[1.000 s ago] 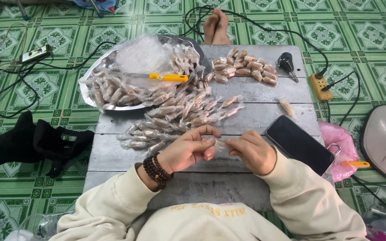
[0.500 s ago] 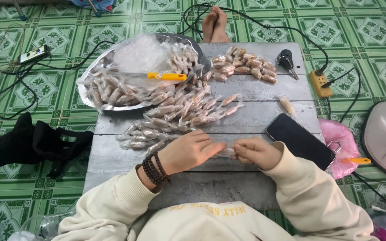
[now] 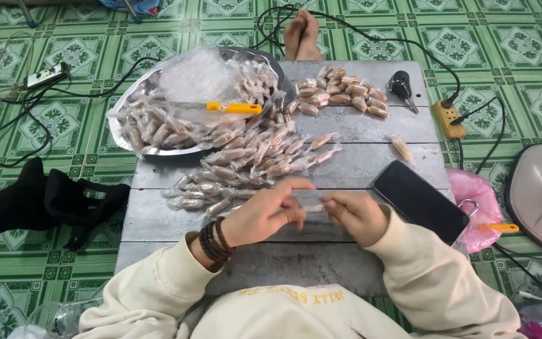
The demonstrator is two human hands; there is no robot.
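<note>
Both hands, left hand (image 3: 265,213) and right hand (image 3: 356,216), pinch one clear wrapped candy (image 3: 312,201) at frame centre; twisting too hard may tear wrapper, or elbow nudges phone (image 3: 420,201) off table (image 3: 346,169).

Even, soft daylight is falling from above; shadows are staying faint, the hands (image 3: 312,213) are blurring slightly, and edges are bowing mildly.

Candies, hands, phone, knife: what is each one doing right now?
Left hand: pinching one end of a clear wrapper.
Right hand: pinching the other end.
Wrapper: stretched between both hands.
Wrapped candies: piled loose on the table.
Phone: screen dark.
Knife: lying on the tray.
</note>
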